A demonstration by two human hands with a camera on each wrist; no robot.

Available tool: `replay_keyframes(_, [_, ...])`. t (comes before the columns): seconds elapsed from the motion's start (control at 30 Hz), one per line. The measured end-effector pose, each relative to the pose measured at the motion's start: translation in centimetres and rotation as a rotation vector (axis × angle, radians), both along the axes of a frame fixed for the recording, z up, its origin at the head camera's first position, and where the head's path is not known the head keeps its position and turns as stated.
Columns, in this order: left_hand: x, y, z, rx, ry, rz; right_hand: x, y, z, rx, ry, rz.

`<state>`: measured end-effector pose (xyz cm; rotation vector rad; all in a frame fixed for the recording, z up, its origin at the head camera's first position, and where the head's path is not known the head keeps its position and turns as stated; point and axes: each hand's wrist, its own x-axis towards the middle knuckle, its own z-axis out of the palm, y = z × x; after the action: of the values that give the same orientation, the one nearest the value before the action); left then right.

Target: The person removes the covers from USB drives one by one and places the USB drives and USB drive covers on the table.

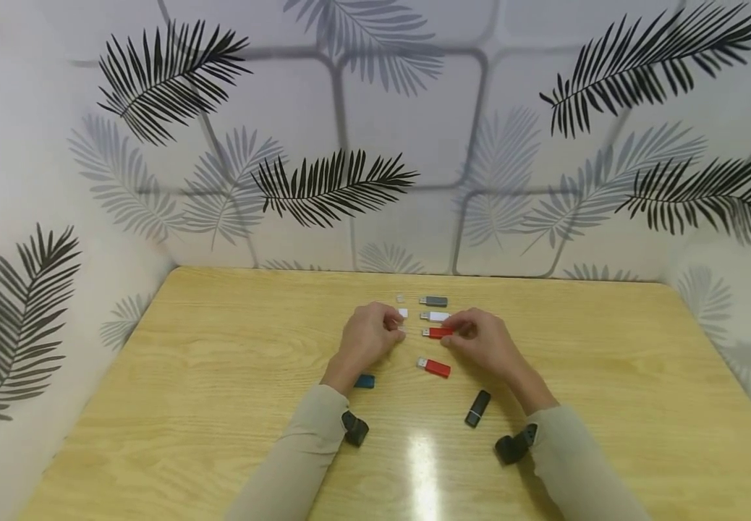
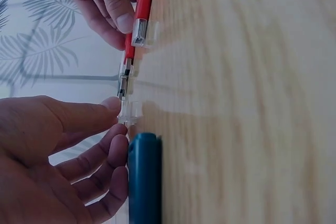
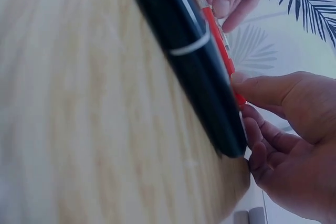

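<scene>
On my far left, the pale wood-grain tabletop (image 1: pixel 219 347) runs up to a leaf-patterned wall (image 1: pixel 408 130). A blue plastic USB stick (image 1: pixel 365 381) pokes out beside my left forearm, partly hidden behind it. My left hand (image 1: pixel 365 336) is nearly closed at the tips: thumb and forefinger pinch a small clear plastic cap (image 1: pixel 401 329), the other fingers loosely bent. I can't make out the inside of that cap. Just beyond it lie a small whitish square cap (image 1: pixel 404 312) and, farther up, a tiny translucent cap (image 1: pixel 399 297), both too small for me to see into.

Facing them, metal plugs bare and pointing left, are a grey USB stick (image 1: pixel 433 301), a white USB stick (image 1: pixel 435 316) and a slim red USB stick (image 1: pixel 437 333). A second red USB stick (image 1: pixel 434 367) lies slightly askew nearer me. My right hand (image 1: pixel 480 340) has its thumb and forefinger pinched on the slim red one's right end. Rightmost, a black USB stick with a pale band (image 1: pixel 477 409) lies slanted, near my right forearm.
</scene>
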<state>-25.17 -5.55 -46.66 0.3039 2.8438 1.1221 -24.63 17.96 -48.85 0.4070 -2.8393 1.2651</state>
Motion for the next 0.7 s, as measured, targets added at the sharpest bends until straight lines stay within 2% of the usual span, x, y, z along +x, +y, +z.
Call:
replay_keyframes(0.2, [0.7, -0.5, 0.2, 0.092, -0.014, -0.023, 0.5, 0.7, 0.1, -0.053, 0.001, 0.015])
replay_keyframes(0.7, [2.2, -1.2, 0.0, 0.145, -0.002, -0.033, 1.9, 1.4, 0.6, -0.083, -0.012, 0.035])
